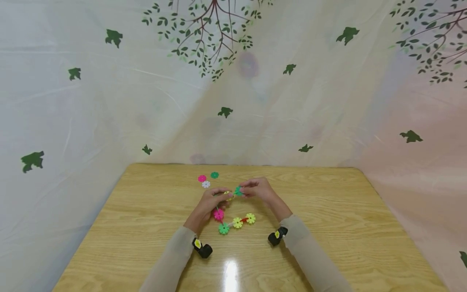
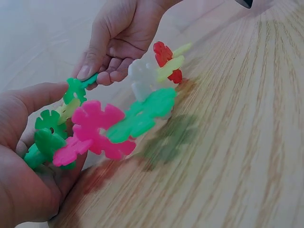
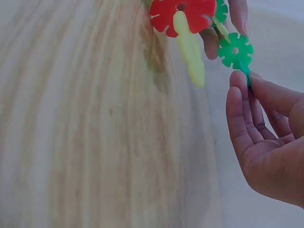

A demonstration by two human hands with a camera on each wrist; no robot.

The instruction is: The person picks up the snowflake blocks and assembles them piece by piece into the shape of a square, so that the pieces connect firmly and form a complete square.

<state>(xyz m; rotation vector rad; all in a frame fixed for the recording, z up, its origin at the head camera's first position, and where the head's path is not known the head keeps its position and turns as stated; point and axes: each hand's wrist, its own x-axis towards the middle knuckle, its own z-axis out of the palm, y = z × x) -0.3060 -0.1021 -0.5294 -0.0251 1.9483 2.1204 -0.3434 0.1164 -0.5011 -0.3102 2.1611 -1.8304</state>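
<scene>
A chain of slotted plastic flower discs, joined edge to edge in green, pink, white, yellow and red, curves between the hands. My left hand holds its upper part, thumb and fingers around green and yellow discs. Between thumb and fingertips my right hand pinches a green disc, seen edge-on, which meets another green disc at the chain's end. From the left hand the chain runs down through a pink disc, a green disc and a white disc to a red disc and a yellow disc.
Beyond the left hand, a loose pink disc, a white disc and a green disc lie on the wooden table. A pale cloth printed with leaves and birds hangs behind the table's far edge.
</scene>
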